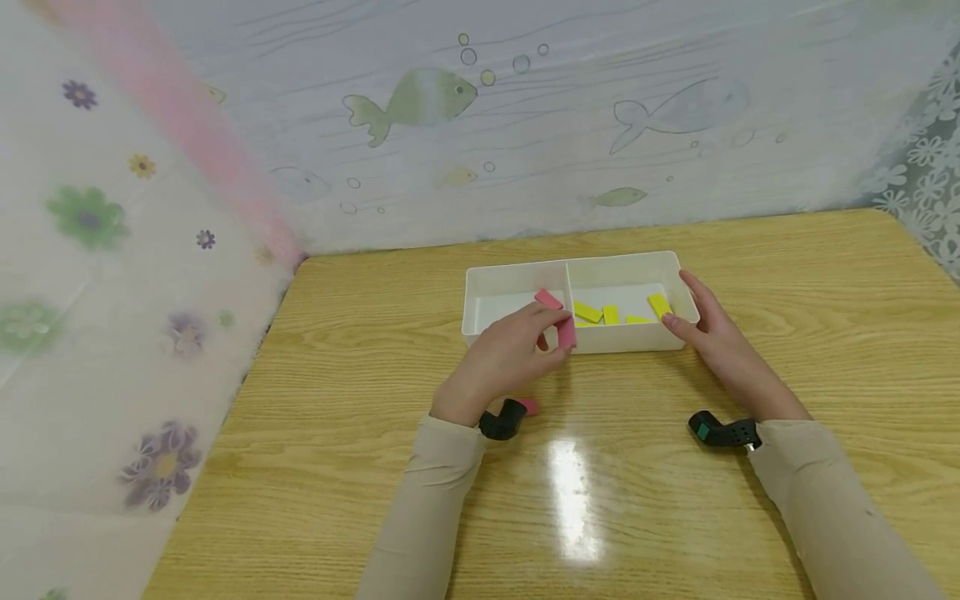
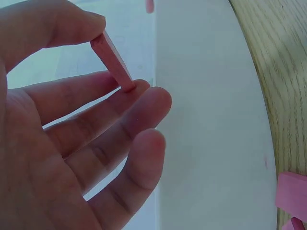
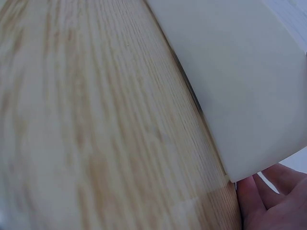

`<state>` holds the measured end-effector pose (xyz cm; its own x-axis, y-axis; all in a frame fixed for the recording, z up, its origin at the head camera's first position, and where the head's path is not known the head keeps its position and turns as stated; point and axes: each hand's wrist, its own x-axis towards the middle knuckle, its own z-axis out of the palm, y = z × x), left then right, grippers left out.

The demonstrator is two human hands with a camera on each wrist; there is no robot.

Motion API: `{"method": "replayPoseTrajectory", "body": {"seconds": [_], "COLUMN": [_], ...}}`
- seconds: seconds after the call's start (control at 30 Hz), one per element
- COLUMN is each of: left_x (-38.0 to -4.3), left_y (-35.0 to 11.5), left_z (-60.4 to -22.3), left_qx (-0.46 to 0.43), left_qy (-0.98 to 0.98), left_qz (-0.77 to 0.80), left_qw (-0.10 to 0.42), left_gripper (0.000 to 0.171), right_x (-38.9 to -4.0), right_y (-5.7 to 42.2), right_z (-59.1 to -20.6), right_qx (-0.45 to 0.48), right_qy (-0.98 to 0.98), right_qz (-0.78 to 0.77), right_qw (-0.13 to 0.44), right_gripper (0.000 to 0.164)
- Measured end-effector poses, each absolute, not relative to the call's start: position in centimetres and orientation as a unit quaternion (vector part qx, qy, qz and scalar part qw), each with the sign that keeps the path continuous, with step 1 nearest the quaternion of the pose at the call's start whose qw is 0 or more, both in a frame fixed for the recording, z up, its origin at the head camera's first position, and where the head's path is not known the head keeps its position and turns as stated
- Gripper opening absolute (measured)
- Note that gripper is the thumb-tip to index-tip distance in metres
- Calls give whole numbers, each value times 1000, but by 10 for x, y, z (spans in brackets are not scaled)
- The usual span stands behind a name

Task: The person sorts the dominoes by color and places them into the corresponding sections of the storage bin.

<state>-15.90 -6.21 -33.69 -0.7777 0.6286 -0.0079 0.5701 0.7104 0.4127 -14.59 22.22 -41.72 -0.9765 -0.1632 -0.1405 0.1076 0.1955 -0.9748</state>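
Note:
My left hand [image 1: 502,354] pinches a flat pink block [image 1: 566,333] between thumb and fingertips, at the near wall of a white two-compartment box [image 1: 630,338]. In the left wrist view the pinched block [image 2: 113,61] is tilted, its lower end against the fingers. Another pink block [image 1: 548,298] lies in the left compartment. Several yellow blocks [image 1: 611,315] lie in the right compartment. At the right end of the box, my right hand [image 1: 723,350] grips the wall, thumb on the near corner and fingers round the outside. The right wrist view shows its fingers [image 3: 252,199] at the box corner.
On the wooden table [image 1: 337,367], a pink block [image 1: 529,407] partly shows beside the left wrist's black camera [image 1: 504,419]. Pink blocks [image 2: 291,194] also appear beside the box in the left wrist view. A fish-patterned curtain [image 1: 525,167] hangs behind the table.

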Motion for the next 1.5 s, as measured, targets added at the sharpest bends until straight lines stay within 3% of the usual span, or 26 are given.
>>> {"method": "replayPoseTrajectory", "body": {"seconds": [0.33,0.73,0.97,1.2,1.5], "left_x": [-166,-174,-178,-182,-188], "left_y": [-67,-72,-74,-78,-83], "left_z": [-343,-346,-349,-353,-360], "left_qx": [289,286,248,244,245], "left_qy": [928,930,941,939,930], "left_qz": [226,227,230,242,274], "left_qw": [61,40,24,10,29], "left_gripper": [38,24,45,44,44], "right_x": [-147,-147,-146,-147,-145], "right_y": [222,223,223,223,223], "right_z": [-419,-420,-420,-421,-421], "right_qx": [-15,-12,-14,-15,-17], "right_qy": [767,768,767,764,768], "right_qz": [-633,-632,-632,-636,-633], "right_qw": [107,109,107,103,99], "right_gripper": [71,71,70,70,71]}}
